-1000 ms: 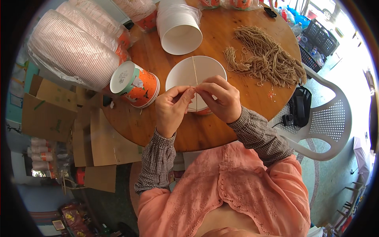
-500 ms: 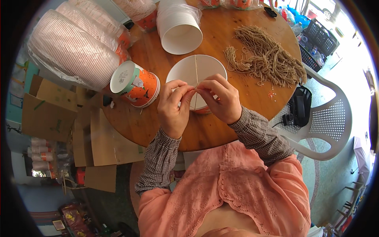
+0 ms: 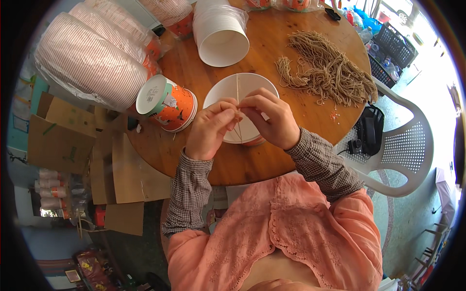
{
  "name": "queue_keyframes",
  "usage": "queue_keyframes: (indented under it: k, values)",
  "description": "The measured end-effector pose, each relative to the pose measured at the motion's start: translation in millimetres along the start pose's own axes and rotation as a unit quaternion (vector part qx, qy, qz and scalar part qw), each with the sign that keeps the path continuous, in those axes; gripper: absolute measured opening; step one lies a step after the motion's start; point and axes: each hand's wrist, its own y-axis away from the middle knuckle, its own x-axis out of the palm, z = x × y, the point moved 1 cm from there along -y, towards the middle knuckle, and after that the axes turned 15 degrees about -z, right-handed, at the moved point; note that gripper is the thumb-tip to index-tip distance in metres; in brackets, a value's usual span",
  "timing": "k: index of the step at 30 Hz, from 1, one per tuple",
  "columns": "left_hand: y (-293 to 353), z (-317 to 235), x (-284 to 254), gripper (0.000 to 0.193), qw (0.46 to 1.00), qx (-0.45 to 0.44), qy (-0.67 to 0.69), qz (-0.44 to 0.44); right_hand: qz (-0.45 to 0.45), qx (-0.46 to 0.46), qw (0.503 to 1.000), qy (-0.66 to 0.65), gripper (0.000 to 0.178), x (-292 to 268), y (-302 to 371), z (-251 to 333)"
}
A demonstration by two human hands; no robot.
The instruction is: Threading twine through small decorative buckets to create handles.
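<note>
A white-lined paper bucket (image 3: 221,93) stands mouth up in front of me, with a tan string (image 3: 238,83) running across its opening. Over its middle, my left hand (image 3: 212,127) pinches the string, thumb against fingers. My right hand (image 3: 272,119) meets it there, its thumb and forefinger also closed on the string. Fingers cover the spot where the strands come together. Left of my hands, an orange paper bucket (image 3: 175,109) with a green band rests upside down, tilted in view. A heap of tan strings (image 3: 335,70) lies to the right.
Stacked white buckets (image 3: 223,46) in plastic lie at the back of the round wooden table (image 3: 262,29). Wrapped bucket stacks (image 3: 92,58) fill the left side. Cardboard boxes (image 3: 136,169) stand lower left. A white plastic chair (image 3: 403,131) holding a black bag (image 3: 371,130) is at right.
The bucket with the string has shifted slightly toward me. My left hand has turned and moved a little left and down; both hands keep their pinch on the string.
</note>
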Motion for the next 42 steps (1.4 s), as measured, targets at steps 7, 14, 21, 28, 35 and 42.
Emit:
queue_keyframes:
  k: [7,14,21,28,35,42]
  values:
    - [-1.5,-2.5,2.4,0.017,0.974,-0.171,0.149,0.011,-0.03,0.011,0.995,-0.098,0.017,-3.0,-4.6,4.8]
    - [9.0,-4.2,13.3,0.01,0.998,0.002,-0.059,-0.038,-0.016,0.098,0.989,-0.109,0.009,-6.0,-8.1,-5.1]
    - [24.3,-10.9,23.3,0.006,0.86,0.342,-0.351,-0.143,-0.018,0.151,0.986,-0.072,0.009,-2.4,-4.2,-4.1]
    - [35.3,-3.2,18.8,0.007,0.839,0.329,-0.399,-0.167,-0.028,0.109,0.993,-0.019,0.009,0.3,-7.5,3.1]
    - [37.9,7.2,21.4,0.007,0.829,0.364,-0.41,-0.114,-0.057,0.105,0.992,0.033,0.009,-0.2,-9.6,1.2]
    - [11.0,4.5,24.7,0.022,0.934,0.197,-0.261,-0.146,-0.031,0.009,0.999,-0.022,0.011,-3.1,-15.6,3.8]
